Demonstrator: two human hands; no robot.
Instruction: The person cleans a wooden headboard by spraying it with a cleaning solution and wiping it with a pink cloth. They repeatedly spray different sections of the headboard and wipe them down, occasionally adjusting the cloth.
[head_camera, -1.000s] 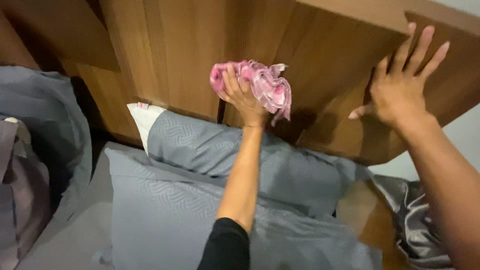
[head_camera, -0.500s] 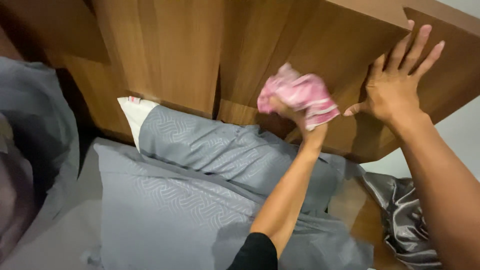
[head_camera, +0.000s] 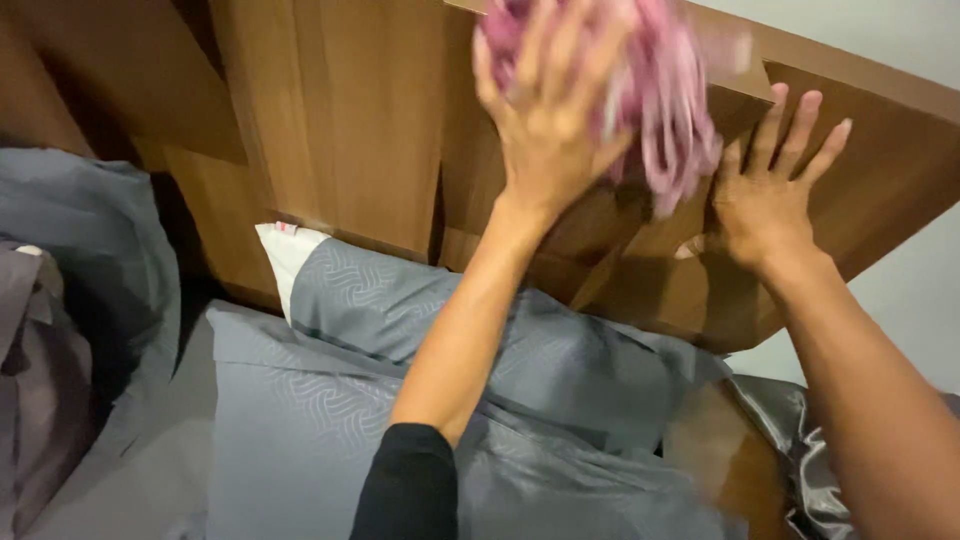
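My left hand (head_camera: 545, 120) was clenched around the pink cloth (head_camera: 660, 95), pressing it high on the wooden headboard (head_camera: 340, 130) above the grey pillows (head_camera: 420, 330). Right hand (head_camera: 765, 195) lay flat, fingers spread, just bracing me. Half a second earlier the cloth sat lower down.

small white-and-red label (head_camera: 287, 228) on pillow corner

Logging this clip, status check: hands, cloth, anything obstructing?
Left hand shut on pink cloth, pressed high on wooden headboard. Right hand open, flat on headboard. Grey pillow below the arms, not in the way.
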